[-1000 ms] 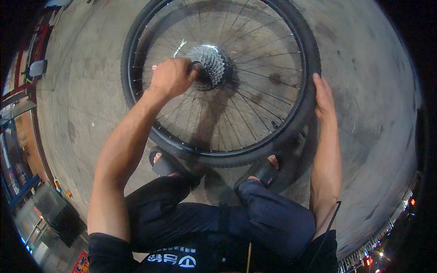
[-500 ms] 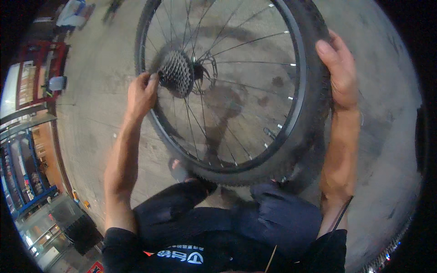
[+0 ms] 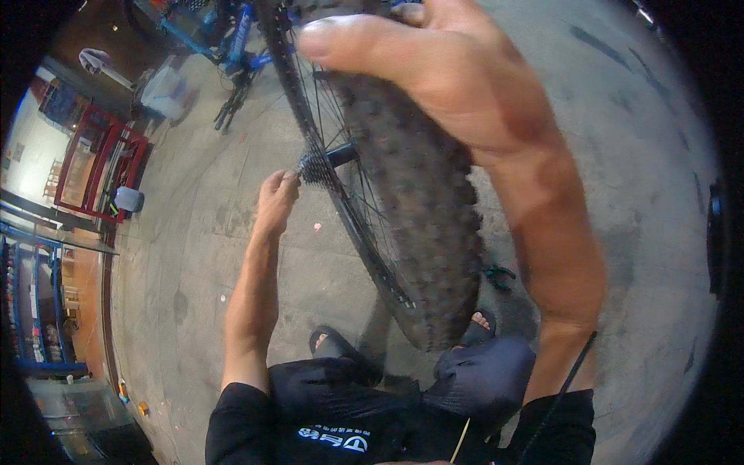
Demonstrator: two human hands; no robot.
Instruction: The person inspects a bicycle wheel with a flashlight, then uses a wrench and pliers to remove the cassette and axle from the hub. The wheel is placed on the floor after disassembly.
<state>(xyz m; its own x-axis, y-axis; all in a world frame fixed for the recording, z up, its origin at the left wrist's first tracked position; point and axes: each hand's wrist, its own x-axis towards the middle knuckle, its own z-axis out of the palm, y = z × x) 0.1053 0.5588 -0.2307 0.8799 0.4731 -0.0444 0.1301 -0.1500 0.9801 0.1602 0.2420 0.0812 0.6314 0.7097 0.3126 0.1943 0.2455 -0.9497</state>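
A bicycle wheel with a wide knobbly black tyre [image 3: 411, 178] is held up in front of me, tilted nearly edge-on. My right hand [image 3: 465, 77] is closed over the upper part of the tyre, its thumb lying along the side toward me. On the wheel's left side sits the stepped cassette [image 3: 314, 168]. Fingers of my left hand [image 3: 277, 200] are pinched at the axle end just outside the cassette; the exact grip is too small to make out. The tyre's lower part hangs between my feet, above the floor.
Green-handled pliers [image 3: 500, 277] lie on the concrete floor right of the tyre. A blue bicycle [image 3: 236, 43] stands far left, near a translucent plastic bin [image 3: 167, 94]. Along the left are a red metal frame [image 3: 97, 167] and blue shelving [image 3: 37, 310].
The wheel has turned from showing its spoked face to nearly edge-on and come up closer to me. My right hand has moved up and left with it; my left hand stays at the axle end.
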